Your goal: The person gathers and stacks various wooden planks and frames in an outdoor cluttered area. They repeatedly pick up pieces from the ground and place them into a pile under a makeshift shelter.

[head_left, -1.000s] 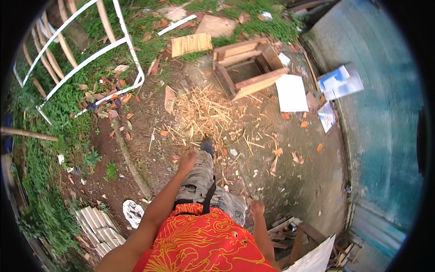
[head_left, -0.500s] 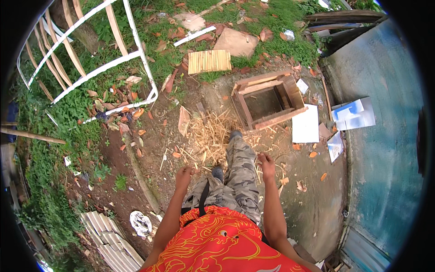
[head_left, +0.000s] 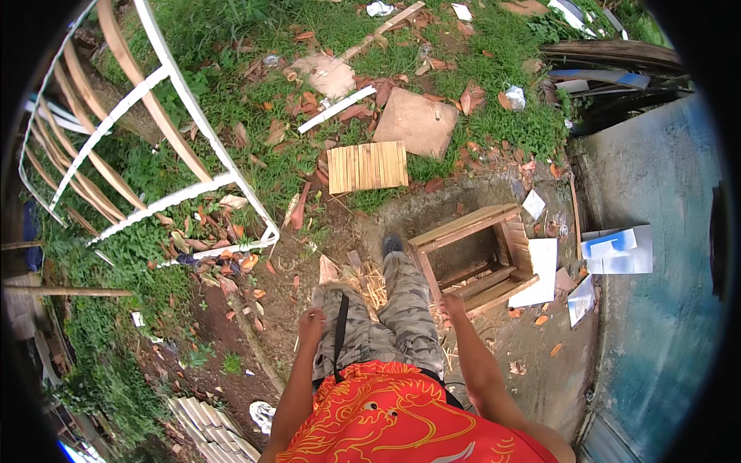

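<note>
My left hand (head_left: pixel 312 322) hangs beside my left thigh, its fingers loosely curled with nothing visible in them. On the other side, my right hand (head_left: pixel 453 306) is also curled, and I see nothing held in it. It overlaps the near left corner of a wooden box frame (head_left: pixel 461 228) in the picture; whether it touches the wood I cannot tell. The box lies on the ground with an open middle and slats on its right side. Farther ahead on the grass rests a slatted wooden panel (head_left: pixel 367 167), its strips side by side.
A square brown board (head_left: pixel 417 122) and a white strip (head_left: pixel 337 109) lie beyond the panel. At the left stands a white metal frame with wooden slats (head_left: pixel 164 116). White sheets (head_left: pixel 545 272) lie between the box and the blue-grey wall (head_left: pixel 644 177). Wood shavings (head_left: pixel 376 288) cover the ground ahead.
I have stepped forward, so the box and panel appear nearer and lower. My right hand now overlaps the box's corner in the picture. Both hands stay curled.
</note>
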{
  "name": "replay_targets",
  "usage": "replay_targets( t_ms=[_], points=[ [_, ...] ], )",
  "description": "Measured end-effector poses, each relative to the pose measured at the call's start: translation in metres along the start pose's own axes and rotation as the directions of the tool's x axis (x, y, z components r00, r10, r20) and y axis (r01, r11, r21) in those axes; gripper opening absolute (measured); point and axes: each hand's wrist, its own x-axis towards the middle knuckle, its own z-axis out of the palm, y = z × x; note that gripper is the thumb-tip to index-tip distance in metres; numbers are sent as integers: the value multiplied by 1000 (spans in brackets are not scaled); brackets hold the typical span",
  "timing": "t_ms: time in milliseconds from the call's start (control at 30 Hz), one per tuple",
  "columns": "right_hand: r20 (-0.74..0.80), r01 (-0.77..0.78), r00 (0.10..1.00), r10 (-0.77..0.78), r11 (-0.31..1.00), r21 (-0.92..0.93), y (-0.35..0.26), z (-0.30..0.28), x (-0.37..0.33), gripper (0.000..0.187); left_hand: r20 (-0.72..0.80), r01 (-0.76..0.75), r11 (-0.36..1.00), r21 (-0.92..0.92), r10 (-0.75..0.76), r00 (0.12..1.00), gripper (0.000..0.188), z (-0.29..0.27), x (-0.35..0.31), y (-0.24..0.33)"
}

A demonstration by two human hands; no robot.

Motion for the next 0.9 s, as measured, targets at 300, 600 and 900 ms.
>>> replay_targets(
  t_ms=[300,600,900],
  points=[
    [-37,300,954,-298,952,63,-189,124,60,24,80,-79,989,128,69,994,30,-9,145,171],
    [-363,77,930,-55,996,47,-246,211,143,31,348,-211,878,431,54,936,26,31,438,309],
    [-238,68,951,-196,886,-458,-318,282,384,37,413,-68,910,410,-119,903,27,165,686,294]
  ],
)
